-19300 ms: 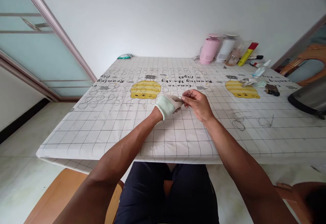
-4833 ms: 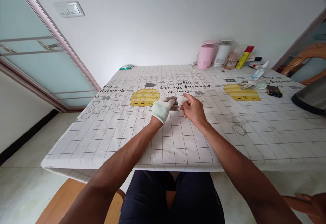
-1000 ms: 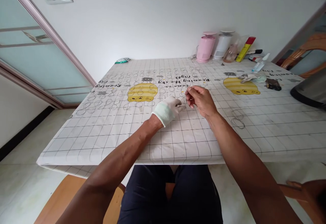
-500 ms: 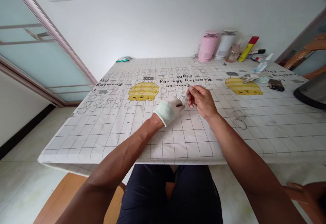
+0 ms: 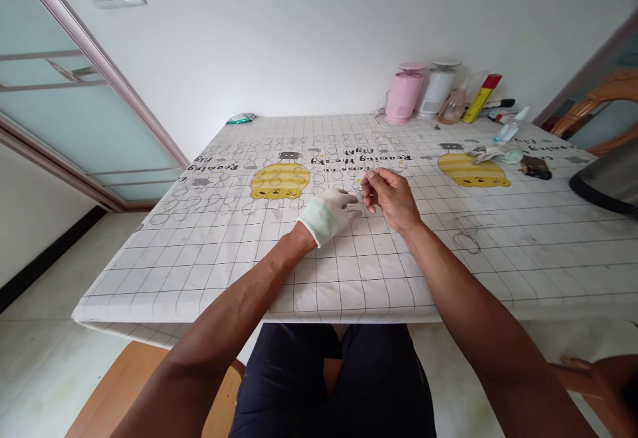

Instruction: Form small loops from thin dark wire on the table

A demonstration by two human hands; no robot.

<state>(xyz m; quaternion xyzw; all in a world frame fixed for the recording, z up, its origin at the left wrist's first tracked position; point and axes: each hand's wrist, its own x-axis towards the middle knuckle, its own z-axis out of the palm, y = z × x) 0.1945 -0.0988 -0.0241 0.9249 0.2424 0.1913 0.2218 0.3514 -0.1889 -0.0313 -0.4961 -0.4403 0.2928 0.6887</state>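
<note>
My left hand (image 5: 333, 213), in a white glove with a pale green cuff, rests low over the checked tablecloth (image 5: 219, 252) with its fingers apart. Just right of it is my bare right hand (image 5: 386, 197), thumb and fingertips pinched together; whatever thin thing may be between them is too small to make out. Many thin wire rings (image 5: 197, 205) lie in rows on the cloth beyond and left of my hands. A loose coil of thin wire (image 5: 467, 240) lies right of my right forearm.
Along the wall stand a pink device (image 5: 404, 94), a white device (image 5: 437, 92), a bottle (image 5: 453, 106) and a yellow-red box (image 5: 481, 100). A crumpled glove (image 5: 498, 153), a clear bottle (image 5: 512, 127) and a dark kettle-like object (image 5: 611, 175) are at right. A green packet (image 5: 241, 119) lies far left.
The fingers of my left hand have spread apart from a closed grip. My right hand keeps its pinch in nearly the same place. The view has shifted slightly.
</note>
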